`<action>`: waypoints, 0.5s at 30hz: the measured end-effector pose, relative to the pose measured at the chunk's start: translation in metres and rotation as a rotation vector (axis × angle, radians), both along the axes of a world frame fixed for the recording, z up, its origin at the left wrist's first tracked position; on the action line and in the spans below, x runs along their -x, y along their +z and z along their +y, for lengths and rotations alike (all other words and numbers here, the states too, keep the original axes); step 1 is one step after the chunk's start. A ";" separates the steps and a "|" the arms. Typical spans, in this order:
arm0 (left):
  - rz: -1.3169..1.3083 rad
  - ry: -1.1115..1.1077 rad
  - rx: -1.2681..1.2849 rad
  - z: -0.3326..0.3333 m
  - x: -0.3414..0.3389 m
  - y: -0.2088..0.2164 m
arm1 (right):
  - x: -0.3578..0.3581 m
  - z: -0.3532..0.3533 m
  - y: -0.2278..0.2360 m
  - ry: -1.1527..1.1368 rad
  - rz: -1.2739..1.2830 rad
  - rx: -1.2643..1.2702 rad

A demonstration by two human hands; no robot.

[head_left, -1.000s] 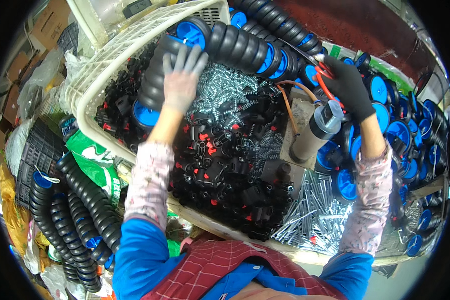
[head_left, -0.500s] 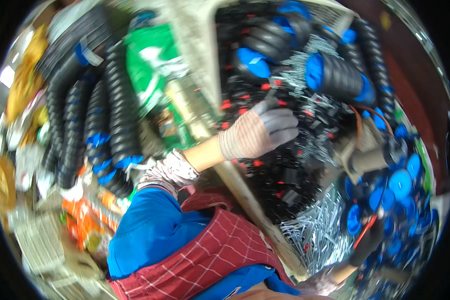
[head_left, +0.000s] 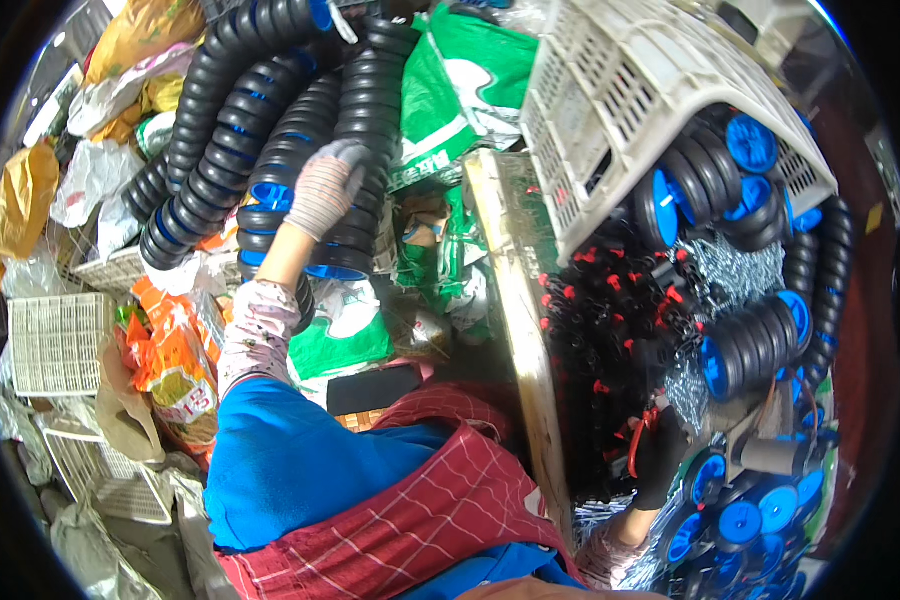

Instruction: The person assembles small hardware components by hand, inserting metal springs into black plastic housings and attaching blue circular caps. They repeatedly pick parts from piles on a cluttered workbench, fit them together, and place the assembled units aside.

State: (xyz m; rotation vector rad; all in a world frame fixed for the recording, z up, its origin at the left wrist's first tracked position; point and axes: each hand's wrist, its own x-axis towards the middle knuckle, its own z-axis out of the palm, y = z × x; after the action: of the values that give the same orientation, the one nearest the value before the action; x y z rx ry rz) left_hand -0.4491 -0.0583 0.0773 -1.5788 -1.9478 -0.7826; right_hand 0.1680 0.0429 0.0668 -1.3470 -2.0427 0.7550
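Note:
My left hand [head_left: 325, 190], in a pale striped glove with grey fingers, is over the long columns of black ribbed wheels with blue hubs [head_left: 360, 120] at the upper left. Its fingers are slightly bent and look apart; whether they touch the wheels I cannot tell. My right hand [head_left: 660, 460], in a black glove, is closed on a red-handled tool [head_left: 637, 445] at the lower right; the glove hides much of the tool. Beside it spreads a pile of small black parts with red pieces [head_left: 610, 340]. Thin silvery metal pins [head_left: 735, 270] lie beyond.
A pale plastic crate [head_left: 610, 90] stands tilted at the back right, with wheels under its edge. A wooden board [head_left: 520, 310] edges the parts pile. Blue discs [head_left: 740, 522] are heaped at the lower right, and bags [head_left: 175, 350] and a crate [head_left: 60, 345] at the left.
My left hand has gone from over the black parts to the wheel columns on the left. My right hand has come up beside the black parts with the red-handled tool. The view has shifted.

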 end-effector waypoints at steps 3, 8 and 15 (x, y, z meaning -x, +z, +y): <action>-0.027 0.176 -0.003 -0.039 0.053 -0.025 | -0.005 0.030 -0.027 -0.067 0.063 0.102; -0.230 0.385 -0.067 -0.098 0.089 -0.039 | 0.018 0.039 -0.021 -0.101 0.077 0.003; -0.026 0.472 -0.206 -0.116 0.133 -0.020 | 0.009 0.033 -0.005 -0.153 -0.108 0.037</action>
State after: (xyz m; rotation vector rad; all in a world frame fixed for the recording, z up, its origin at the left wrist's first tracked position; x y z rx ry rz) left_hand -0.5818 -0.1746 0.0568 -0.9392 -2.0671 -0.7713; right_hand 0.1586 0.0762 0.0618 -1.5763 -1.9879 0.6685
